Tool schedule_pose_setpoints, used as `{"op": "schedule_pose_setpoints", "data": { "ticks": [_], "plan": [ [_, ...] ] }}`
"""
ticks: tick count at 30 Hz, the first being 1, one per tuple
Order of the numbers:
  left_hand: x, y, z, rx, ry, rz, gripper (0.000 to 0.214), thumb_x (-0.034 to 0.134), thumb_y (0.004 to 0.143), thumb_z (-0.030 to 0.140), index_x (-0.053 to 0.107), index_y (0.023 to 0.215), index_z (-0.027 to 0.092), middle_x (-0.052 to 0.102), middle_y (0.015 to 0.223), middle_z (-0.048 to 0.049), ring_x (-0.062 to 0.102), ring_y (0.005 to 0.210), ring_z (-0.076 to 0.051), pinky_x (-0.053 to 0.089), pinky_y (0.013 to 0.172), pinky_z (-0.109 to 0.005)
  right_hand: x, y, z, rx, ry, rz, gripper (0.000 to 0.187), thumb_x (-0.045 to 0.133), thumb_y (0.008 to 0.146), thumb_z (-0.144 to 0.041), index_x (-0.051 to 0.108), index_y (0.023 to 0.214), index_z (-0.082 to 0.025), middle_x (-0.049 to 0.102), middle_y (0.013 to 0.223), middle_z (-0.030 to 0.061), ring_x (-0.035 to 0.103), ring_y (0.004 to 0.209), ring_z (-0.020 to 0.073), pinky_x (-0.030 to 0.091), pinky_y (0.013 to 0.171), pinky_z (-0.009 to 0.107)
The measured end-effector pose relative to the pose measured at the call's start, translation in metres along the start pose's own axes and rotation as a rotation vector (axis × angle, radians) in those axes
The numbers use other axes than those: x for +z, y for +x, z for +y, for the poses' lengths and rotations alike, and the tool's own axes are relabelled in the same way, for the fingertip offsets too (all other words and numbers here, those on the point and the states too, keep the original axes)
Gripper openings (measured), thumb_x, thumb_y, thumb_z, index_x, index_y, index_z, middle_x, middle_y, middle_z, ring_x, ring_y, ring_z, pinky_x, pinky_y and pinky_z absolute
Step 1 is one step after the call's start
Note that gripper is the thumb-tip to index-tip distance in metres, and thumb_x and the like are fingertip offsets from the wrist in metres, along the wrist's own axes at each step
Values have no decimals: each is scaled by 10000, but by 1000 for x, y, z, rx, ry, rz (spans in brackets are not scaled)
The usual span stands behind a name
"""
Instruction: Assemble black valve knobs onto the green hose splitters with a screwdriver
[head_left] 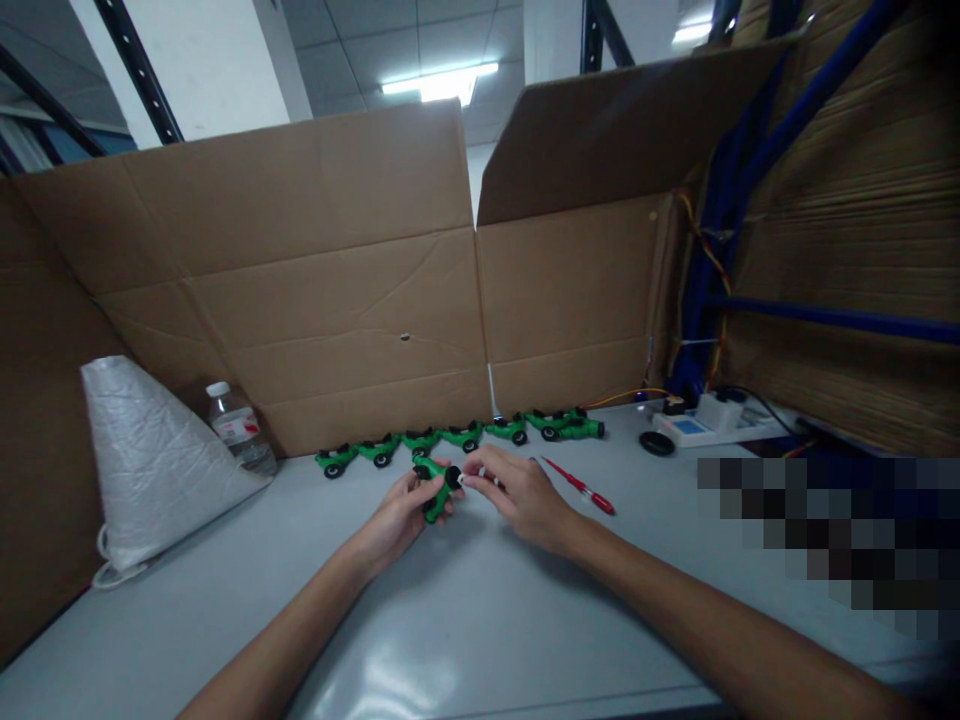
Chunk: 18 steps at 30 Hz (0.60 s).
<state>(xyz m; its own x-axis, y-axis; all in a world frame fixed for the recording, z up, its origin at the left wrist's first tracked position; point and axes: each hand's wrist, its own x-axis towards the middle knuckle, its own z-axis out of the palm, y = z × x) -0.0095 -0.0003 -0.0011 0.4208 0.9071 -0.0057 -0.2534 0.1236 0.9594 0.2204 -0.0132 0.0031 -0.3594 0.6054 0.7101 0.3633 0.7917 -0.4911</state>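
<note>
My left hand [397, 515] is closed around a small green toy car [436, 487], held just above the grey table [480, 620]. My right hand [517, 490] pinches a black wheel [454, 477] at the car's end with thumb and forefinger. Behind the hands, a row of several finished green toy cars [461, 437] with black wheels stands along the foot of the cardboard wall.
A red pen [581, 487] lies just right of my right hand. A white woven bag [146, 465] and a water bottle [238, 428] stand at the left. Cardboard sheets [337, 290] wall the back. A white device with wires [701, 425] sits at the right.
</note>
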Motion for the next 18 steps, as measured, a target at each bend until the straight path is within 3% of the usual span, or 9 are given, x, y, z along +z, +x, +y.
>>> {"op": "schedule_pose_setpoints", "data": {
  "ticks": [10, 18],
  "plan": [
    [1, -6, 1, -37, 26, -117, 422, 831, 896, 398, 657, 1206, 170, 656, 1065, -87, 649, 930, -197, 508, 757, -309, 4, 4, -8, 98, 169, 29, 69, 614, 1020, -202, 635, 957, -219, 624, 982, 25, 612, 936, 186, 492, 859, 315],
    [1, -2, -1, -9, 25, -128, 414, 861, 868, 388, 674, 1146, 145, 634, 994, -69, 598, 841, -149, 415, 661, -249, 16, -1, -1, 300, 400, 5, 98, 611, 1009, -327, 592, 1027, -233, 599, 1001, 27, 608, 781, 158, 483, 517, 222]
  ]
}}
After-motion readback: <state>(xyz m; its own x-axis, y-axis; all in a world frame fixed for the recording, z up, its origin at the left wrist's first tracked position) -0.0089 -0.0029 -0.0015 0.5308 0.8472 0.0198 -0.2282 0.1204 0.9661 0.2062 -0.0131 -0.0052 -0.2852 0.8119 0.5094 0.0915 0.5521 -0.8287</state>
